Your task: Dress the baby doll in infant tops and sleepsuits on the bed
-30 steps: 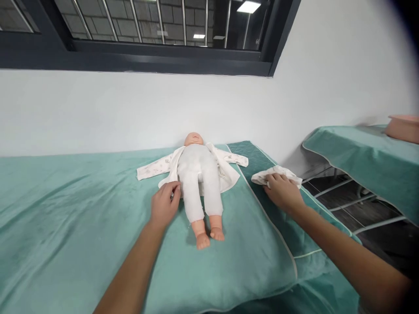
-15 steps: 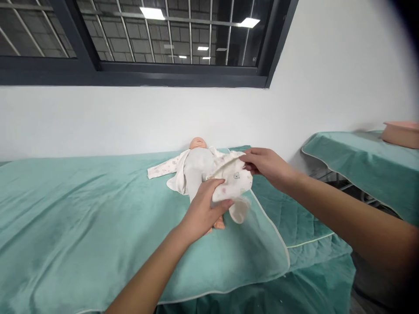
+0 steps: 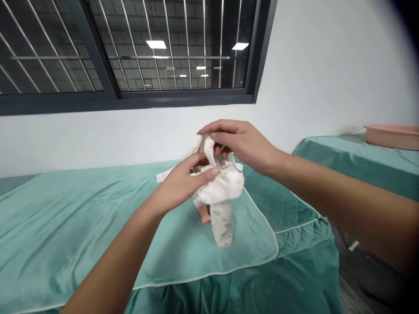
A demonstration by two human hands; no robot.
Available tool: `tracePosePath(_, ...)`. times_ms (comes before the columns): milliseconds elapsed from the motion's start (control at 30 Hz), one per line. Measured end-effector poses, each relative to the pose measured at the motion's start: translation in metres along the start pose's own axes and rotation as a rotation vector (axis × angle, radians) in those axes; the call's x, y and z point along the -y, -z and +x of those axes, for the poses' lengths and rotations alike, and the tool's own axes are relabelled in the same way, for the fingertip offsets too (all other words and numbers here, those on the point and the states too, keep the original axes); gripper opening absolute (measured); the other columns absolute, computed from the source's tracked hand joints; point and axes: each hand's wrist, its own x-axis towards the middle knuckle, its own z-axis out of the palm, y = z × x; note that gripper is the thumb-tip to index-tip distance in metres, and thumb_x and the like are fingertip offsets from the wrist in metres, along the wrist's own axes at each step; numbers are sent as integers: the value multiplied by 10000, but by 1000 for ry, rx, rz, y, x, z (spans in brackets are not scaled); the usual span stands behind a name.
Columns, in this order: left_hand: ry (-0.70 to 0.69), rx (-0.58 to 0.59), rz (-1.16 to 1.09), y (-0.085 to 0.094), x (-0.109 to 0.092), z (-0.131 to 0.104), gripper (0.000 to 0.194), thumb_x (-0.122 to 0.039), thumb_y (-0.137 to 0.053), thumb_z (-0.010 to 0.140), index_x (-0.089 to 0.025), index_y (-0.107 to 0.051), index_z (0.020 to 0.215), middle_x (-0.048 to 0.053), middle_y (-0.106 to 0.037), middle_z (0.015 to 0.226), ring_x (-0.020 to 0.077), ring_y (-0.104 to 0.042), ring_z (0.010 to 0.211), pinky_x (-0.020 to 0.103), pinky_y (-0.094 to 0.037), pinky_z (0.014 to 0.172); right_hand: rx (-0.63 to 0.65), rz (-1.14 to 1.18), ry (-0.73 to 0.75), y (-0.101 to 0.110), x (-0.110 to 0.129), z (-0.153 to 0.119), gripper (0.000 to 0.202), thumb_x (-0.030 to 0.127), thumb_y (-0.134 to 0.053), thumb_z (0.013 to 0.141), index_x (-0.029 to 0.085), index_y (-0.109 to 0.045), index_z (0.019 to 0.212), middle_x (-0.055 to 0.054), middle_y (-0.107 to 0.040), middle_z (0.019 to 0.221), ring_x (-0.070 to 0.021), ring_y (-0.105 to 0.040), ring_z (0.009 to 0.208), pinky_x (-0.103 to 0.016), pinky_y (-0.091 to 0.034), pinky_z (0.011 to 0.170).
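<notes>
My left hand [image 3: 185,179] and my right hand [image 3: 245,141] hold a pair of white printed baby pants [image 3: 222,185] up in the air. My left hand grips the near left side of the gathered waistband. My right hand pinches its upper edge, so the waist opening gapes between them. One pant leg [image 3: 222,224] hangs down, showing small printed figures. Behind the pants lies a baby doll [image 3: 204,213]; one foot shows below them, while its head and body are mostly hidden. A pale sleeve [image 3: 165,174] sticks out to the left.
Beneath the doll a light green blanket [image 3: 85,218] with a white edge covers the bed. A darker green quilted cover [image 3: 294,218] shows at the right. Further right, a pink basin [image 3: 391,136] stands on a green-draped table [image 3: 353,159]. A wall and barred window [image 3: 183,52] are behind.
Both hands have lifted the pants and moved up and left, turning the waistband open toward them. One pant leg now hangs down. The camera view has tilted upward.
</notes>
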Motion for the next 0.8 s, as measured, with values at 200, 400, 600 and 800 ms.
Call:
tracePosePath(200,-46,80,-61,15,-35,4,413,-394,-643,852,-178,-626,1204,88,-690,1089,262,-657,1020,350,-557,800,40,-153,134,9,34,-4,375,52,-640,775,181,-658,1127,30,-617,830,-124,-596,803,-282,-484,754)
tracePosePath(400,-42,-263,159,19,-53,18,256,-290,-562,860,-157,-696,1033,34,-681,849,208,-663,797,317,-550,684,-126,-439,181,30,39,-3,67,218,-697,800,158,-668,802,27,-541,758,-151,-576,905,-239,-434,747)
tracePosePath(600,-125,-355,60,23,-67,19,266,-362,-615,852,-158,-705,997,29,-680,822,196,-658,795,302,-546,705,-97,-214,133,38,42,-6,308,381,-699,823,154,-573,659,20,-536,800,-114,-556,826,-247,-442,728)
tracePosePath(800,152,246,-195,30,-39,18,373,-450,-777,718,-135,-716,909,75,-713,782,241,-683,705,309,-541,586,-207,394,-10,23,5,-6,317,473,-622,879,201,-561,728,12,-548,691,-138,-582,720,-276,-490,687)
